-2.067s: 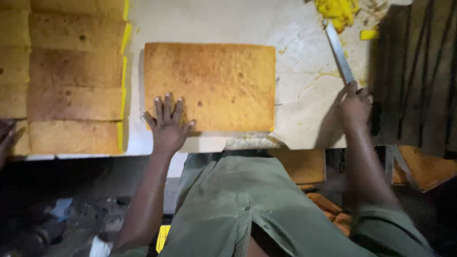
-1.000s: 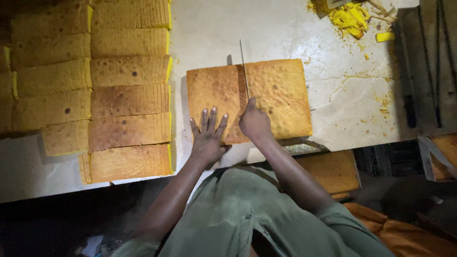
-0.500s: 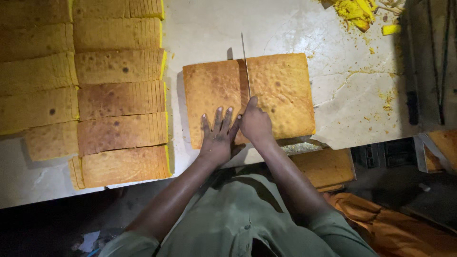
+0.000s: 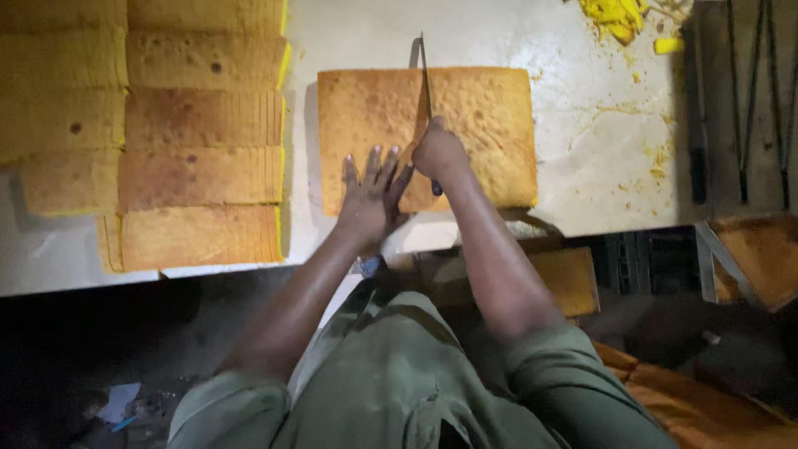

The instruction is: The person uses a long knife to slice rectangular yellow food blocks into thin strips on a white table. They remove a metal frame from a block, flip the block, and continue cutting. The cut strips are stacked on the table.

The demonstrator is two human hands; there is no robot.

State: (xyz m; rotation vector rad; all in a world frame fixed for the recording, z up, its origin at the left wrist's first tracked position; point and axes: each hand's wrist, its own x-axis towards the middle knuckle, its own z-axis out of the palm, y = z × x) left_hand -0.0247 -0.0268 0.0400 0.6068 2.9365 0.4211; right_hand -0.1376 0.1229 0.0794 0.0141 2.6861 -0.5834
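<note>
A square slab of brown-topped sponge cake (image 4: 482,108) lies on the white table (image 4: 582,150). My left hand (image 4: 371,193) rests flat on the slab's near left part, fingers spread. My right hand (image 4: 439,154) grips the handle of a long knife (image 4: 425,79). Its blade runs away from me down the middle of the slab, the tip reaching past the far edge.
Several cut rectangular cake pieces (image 4: 199,175) with yellow sides lie in rows at the left. Yellow cake scraps (image 4: 619,17) sit at the far right. A dark rack (image 4: 748,100) stands at the right edge. More cake (image 4: 569,278) lies below the table edge.
My right hand brought the knife from the far right of the table onto the slab's middle. Over the last second both hands have stayed put on the cake.
</note>
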